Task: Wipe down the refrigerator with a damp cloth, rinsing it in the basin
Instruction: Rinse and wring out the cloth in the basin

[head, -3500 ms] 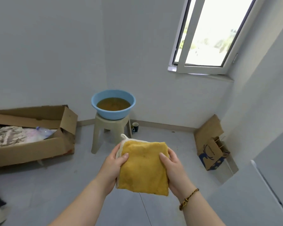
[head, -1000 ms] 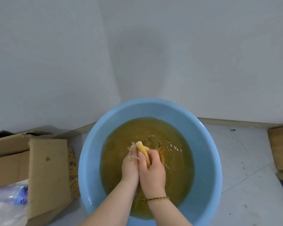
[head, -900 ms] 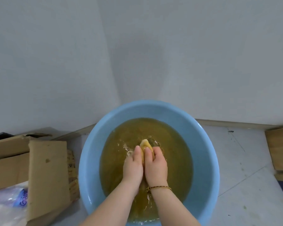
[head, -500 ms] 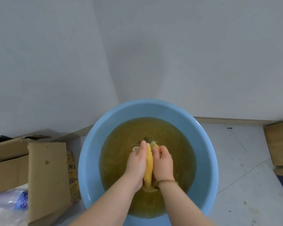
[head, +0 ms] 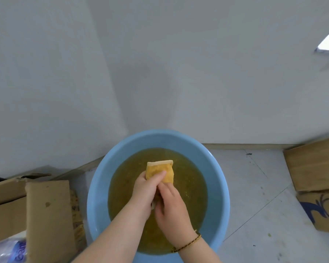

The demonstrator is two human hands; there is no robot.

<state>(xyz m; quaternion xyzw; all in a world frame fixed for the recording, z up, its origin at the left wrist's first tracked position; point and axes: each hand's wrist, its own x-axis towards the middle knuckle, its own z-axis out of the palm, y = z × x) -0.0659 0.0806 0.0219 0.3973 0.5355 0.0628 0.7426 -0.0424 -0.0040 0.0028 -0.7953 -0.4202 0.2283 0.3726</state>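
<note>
**Both hands on the cloth, over the basin**

Nearest you, over the basin's point(head: 95, 188) near half, your right hand point(head: 172, 207) wears a braided bracelet point(head: 187, 243) at the wrist. Its fingers curl round the lower, bunched end of the yellow cloth point(head: 160, 170). Just beyond it and touching it, your left hand point(head: 145, 190) grips the cloth's middle, with its fingers wrapped across the front.

The cloth sits above the centre of the basin, folded into a narrow bundle. Its long axis runs away from you, and the cream-trimmed end sticks out past your left hand, pointing toward the basin's far rim. Your hands hide the lower end, so you can't tell whether it touches the water. The blue basin holds murky yellow-brown water point(head: 190, 188).

Left of the basin is an open cardboard box point(head: 46, 215) with a plastic bag point(head: 8, 251) in it. Well to the basin's right are a plain carton point(head: 315, 166) and a blue-printed carton point(head: 323, 209). Behind the basin, a baseboard point(head: 245, 146) meets a grey wall point(head: 179, 73).
</note>
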